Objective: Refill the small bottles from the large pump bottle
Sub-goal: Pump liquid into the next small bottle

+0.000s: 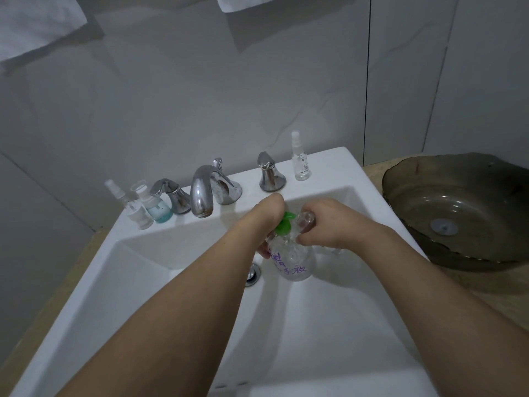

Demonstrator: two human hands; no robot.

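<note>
Both hands met over the white sink [160, 282], above its drain [253, 274]. The left hand [267, 213] curled over the green pump [284, 224] of the large bottle [293, 263], its wrist bent down; fingertips showed at the bottle's left side, so it seemed to grip the bottle near the neck, though most of the fingers were hidden. The clear bottle, marked with purple writing, was tilted with its base toward the camera, off the basin floor.

The right hand [326, 224] held a small bottle [306, 220] of clear plastic, fingers wrapped round it, just beside the green pump's spout. Whether spout and bottle mouth touched could not be told.

On the sink's back ledge stood a chrome faucet [201, 193] with a handle either side. Left of the handles, three small bottles clustered: a spray bottle [116, 191], a white-capped one [140, 213] and one with blue liquid [157, 209]. A tall clear spray bottle [300, 157] stood at the right end of the ledge. To the right, on the table [375, 167], sat a dark glass bowl [458, 207].
</note>
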